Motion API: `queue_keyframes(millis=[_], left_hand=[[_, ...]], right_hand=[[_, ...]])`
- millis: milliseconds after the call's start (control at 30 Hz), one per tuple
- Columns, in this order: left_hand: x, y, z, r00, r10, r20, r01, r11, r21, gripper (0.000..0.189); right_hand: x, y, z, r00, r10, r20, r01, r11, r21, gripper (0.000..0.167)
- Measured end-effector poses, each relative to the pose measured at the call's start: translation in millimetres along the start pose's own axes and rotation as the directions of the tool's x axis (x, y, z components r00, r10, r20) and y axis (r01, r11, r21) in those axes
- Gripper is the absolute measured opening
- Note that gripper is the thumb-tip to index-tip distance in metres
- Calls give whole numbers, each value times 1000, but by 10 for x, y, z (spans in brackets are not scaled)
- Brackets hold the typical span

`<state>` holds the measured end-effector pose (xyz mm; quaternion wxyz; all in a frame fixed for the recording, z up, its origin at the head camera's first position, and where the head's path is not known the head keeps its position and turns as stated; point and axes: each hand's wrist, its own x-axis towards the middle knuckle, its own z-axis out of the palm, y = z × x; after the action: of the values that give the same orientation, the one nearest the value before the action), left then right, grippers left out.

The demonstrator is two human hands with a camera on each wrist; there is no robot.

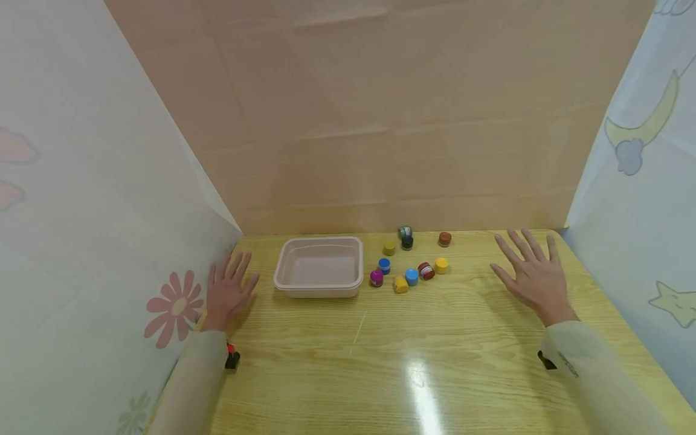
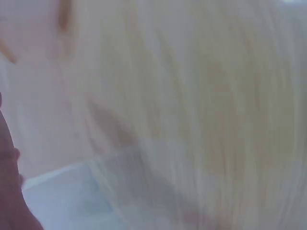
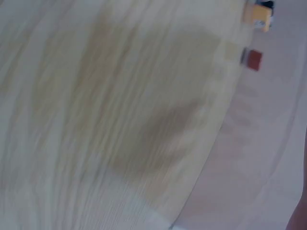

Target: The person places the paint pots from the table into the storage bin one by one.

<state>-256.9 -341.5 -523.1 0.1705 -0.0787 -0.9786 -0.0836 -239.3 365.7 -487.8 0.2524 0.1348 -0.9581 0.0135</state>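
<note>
My left hand has its fingers spread and holds nothing, to the left of a pale pink plastic tub. On the far right my right hand is also spread and holds nothing. Between the tub and the right hand stand several small paint jars, among them a purple jar, a blue jar, a light blue jar, a dark red jar and a yellow jar. The right wrist view catches a brown-red jar; the left wrist view is blurred.
Further back are an olive-yellow jar, a black-lidded jar, a green jar and a brown-red jar. A brown paper wall borders the wooden table; patterned white sheets flank both sides.
</note>
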Motion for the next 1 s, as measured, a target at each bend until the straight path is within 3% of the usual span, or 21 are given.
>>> queue_keyframes(millis=[67, 133, 200, 267, 400, 467, 567, 633, 700, 833, 1000], left_hand=[[-18, 113, 22, 998, -55, 2, 54, 981, -184, 65], [-41, 221, 44, 995, -96, 42, 104, 927, -361, 63], [-58, 317, 61, 985, -127, 113, 168, 833, -527, 62], [-70, 399, 76, 971, -144, 193, 237, 715, -658, 63], [-81, 535, 86, 936, -151, 317, 349, 501, -792, 63], [-88, 589, 91, 929, -144, 340, 368, 427, -826, 65], [-98, 640, 126, 925, -143, 351, 379, 348, -857, 66], [-106, 666, 155, 926, -142, 350, 377, 321, -869, 66], [-114, 689, 189, 924, -144, 354, 382, 311, -870, 65], [-124, 744, 240, 922, -155, 355, 386, 310, -869, 64], [-121, 812, 288, 911, -172, 375, 410, 288, -865, 65]], right_hand=[[65, -93, 1, 999, 40, 21, -41, 998, 47, 70], [126, -182, 17, 997, 69, 28, -71, 992, 108, 69], [178, -266, 38, 995, 92, 42, -98, 979, 176, 68], [220, -342, 60, 992, 112, 62, -124, 962, 243, 66], [296, -477, 101, 982, 143, 127, -179, 917, 357, 64], [330, -523, 145, 973, 146, 179, -207, 893, 399, 64], [376, -579, 228, 955, 133, 264, -244, 859, 449, 63], [396, -605, 296, 945, 121, 304, -259, 842, 473, 62], [412, -637, 351, 938, 112, 329, -272, 827, 492, 62], [436, -690, 438, 931, 105, 351, -288, 802, 524, 62], [471, -751, 507, 924, 91, 371, -298, 779, 552, 61]])
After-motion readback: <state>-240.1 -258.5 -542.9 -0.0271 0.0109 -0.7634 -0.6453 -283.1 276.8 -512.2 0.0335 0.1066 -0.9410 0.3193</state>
